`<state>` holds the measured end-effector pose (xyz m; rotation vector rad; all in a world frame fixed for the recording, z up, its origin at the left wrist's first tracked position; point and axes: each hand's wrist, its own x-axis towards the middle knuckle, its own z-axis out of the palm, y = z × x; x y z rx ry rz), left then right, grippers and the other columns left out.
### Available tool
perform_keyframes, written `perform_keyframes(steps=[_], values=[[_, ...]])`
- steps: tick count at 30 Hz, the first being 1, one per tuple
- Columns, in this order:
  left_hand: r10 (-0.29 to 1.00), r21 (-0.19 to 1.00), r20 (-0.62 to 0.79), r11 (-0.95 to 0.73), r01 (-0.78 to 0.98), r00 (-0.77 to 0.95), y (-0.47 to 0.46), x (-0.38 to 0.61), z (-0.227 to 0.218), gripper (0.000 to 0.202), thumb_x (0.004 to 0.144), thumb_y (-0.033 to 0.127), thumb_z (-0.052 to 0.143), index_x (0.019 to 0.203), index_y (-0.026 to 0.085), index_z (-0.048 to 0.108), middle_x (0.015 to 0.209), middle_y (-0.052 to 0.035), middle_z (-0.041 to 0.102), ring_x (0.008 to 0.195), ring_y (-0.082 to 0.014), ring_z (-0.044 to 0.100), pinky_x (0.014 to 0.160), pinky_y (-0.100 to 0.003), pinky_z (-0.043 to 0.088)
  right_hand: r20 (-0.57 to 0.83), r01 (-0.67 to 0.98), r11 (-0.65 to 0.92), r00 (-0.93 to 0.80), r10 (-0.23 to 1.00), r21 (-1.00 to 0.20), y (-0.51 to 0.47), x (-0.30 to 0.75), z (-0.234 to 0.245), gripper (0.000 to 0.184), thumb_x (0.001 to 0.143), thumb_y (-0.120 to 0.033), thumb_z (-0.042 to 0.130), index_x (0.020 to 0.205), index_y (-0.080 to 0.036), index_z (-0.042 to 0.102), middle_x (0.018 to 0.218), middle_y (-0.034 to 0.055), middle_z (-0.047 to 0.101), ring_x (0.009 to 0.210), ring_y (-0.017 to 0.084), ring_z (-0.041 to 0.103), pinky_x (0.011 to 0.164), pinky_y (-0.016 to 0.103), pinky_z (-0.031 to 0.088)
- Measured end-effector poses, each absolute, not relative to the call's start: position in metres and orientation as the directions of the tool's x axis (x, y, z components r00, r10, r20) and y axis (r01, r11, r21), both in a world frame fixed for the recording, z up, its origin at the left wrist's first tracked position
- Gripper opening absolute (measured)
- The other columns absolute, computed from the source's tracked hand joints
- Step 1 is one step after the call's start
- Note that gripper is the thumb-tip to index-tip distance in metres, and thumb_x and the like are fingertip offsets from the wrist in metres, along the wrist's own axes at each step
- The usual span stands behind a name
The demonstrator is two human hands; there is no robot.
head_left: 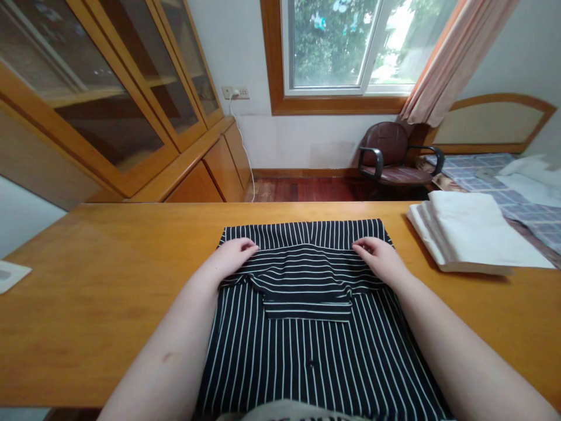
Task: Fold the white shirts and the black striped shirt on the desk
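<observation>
A black shirt (289, 345) with thin white stripes lies on the wooden table, its lower part running to the near edge. Its far part is folded over, so the stripes there run crosswise, and a flat collar-like band shows in the middle. At the upper left of the cloth, my left hand (232, 256) pinches the fabric with its fingers closed. My right hand (380, 261) does likewise at the upper right, thumb and fingers together on the cloth. A small dark button (311, 362) shows near the bottom.
On the right of the wooden table (109, 304) lies a stack of folded white cloth or paper (464, 228). A white object (12, 275) sits at the left edge. Beyond are a glass-door cabinet (131, 111), a brown armchair (390, 152) and a bed (495, 175).
</observation>
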<state>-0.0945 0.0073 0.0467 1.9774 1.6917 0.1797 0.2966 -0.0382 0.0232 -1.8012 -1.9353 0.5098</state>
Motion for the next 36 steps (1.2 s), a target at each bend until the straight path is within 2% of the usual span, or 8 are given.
perform_keyframes(steps=[3,6,11,24,27,30,32,36], values=[[0.969,0.107,-0.039,0.245,0.964,-0.242,0.022,-0.124,0.032,0.050,0.082,0.049,0.040,0.109,0.012,0.063,0.111,-0.0212,0.062,0.100,-0.0338,0.059,0.083,-0.043,0.046,0.152,0.937,-0.196,0.247,0.957,-0.290,-0.028,0.315,0.015,0.042,0.085,-0.046,0.046,0.107,-0.015,0.063,0.106,0.0162,0.062,0.100,0.030,0.056,0.086,0.044,0.043],[0.922,-0.004,-0.132,0.367,0.930,-0.364,0.032,-0.146,0.022,0.058,0.083,0.051,0.037,0.106,0.005,0.064,0.108,-0.0271,0.062,0.100,-0.0378,0.059,0.079,-0.045,0.047,0.087,0.899,-0.416,0.429,0.899,-0.134,-0.021,0.333,0.009,0.053,0.084,-0.049,0.046,0.114,-0.008,0.059,0.111,0.0246,0.058,0.105,0.038,0.053,0.084,0.049,0.042],[0.931,0.051,-0.257,0.279,0.959,-0.258,0.040,-0.150,0.018,0.039,0.085,0.038,0.038,0.091,0.014,0.068,0.098,-0.0183,0.069,0.095,-0.0308,0.063,0.079,-0.037,0.048,-0.106,0.871,-0.463,0.451,0.886,-0.168,-0.014,0.347,0.004,0.047,0.089,-0.044,0.034,0.103,-0.010,0.064,0.098,0.0226,0.065,0.094,0.033,0.061,0.077,0.043,0.045],[0.908,0.066,-0.217,0.381,0.922,-0.359,0.046,-0.159,0.007,0.036,0.086,0.033,0.041,0.103,0.010,0.063,0.104,-0.0212,0.066,0.100,-0.0320,0.062,0.082,-0.040,0.048,-0.063,0.852,-0.493,0.490,0.869,-0.179,-0.012,0.358,-0.001,0.048,0.090,-0.046,0.035,0.098,-0.011,0.066,0.094,0.0209,0.067,0.092,0.032,0.063,0.077,0.042,0.046],[0.938,0.077,-0.056,0.346,0.935,-0.343,0.035,-0.140,0.016,0.047,0.085,0.040,0.043,0.117,0.009,0.055,0.113,-0.0218,0.062,0.105,-0.0332,0.059,0.085,-0.042,0.047,0.186,0.910,-0.365,0.401,0.897,-0.198,-0.017,0.348,0.004,0.049,0.088,-0.046,0.041,0.114,-0.009,0.058,0.108,0.0217,0.063,0.103,0.033,0.058,0.086,0.045,0.044],[0.996,0.121,0.082,0.037,0.992,-0.047,0.021,-0.107,0.022,0.053,0.087,0.045,0.039,0.130,0.013,0.046,0.132,-0.0164,0.051,0.122,-0.0302,0.048,0.099,-0.042,0.038,0.328,0.980,0.039,0.027,0.944,-0.193,-0.025,0.328,0.004,0.052,0.088,-0.047,0.043,0.127,-0.013,0.049,0.135,0.0177,0.048,0.124,0.030,0.044,0.102,0.044,0.036],[0.980,0.178,0.042,-0.201,0.963,0.197,0.013,-0.085,0.018,0.059,0.089,0.050,0.034,0.138,0.018,0.039,0.148,-0.0114,0.033,0.135,-0.0265,0.031,0.108,-0.040,0.028,0.236,0.954,0.224,-0.175,0.956,-0.201,-0.029,0.314,-0.002,0.056,0.089,-0.050,0.041,0.133,-0.016,0.045,0.145,0.0143,0.036,0.133,0.027,0.034,0.107,0.043,0.031],[0.909,0.206,-0.167,-0.346,0.915,0.382,0.010,-0.064,-0.001,0.076,0.086,0.061,0.034,0.147,0.019,0.020,0.155,-0.0101,0.009,0.142,-0.0276,0.006,0.113,-0.046,0.013,0.005,0.967,0.207,-0.208,0.978,-0.152,-0.028,0.303,-0.019,0.066,0.089,-0.056,0.037,0.143,-0.019,0.033,0.151,0.0135,0.024,0.139,0.030,0.020,0.110,0.052,0.022]])
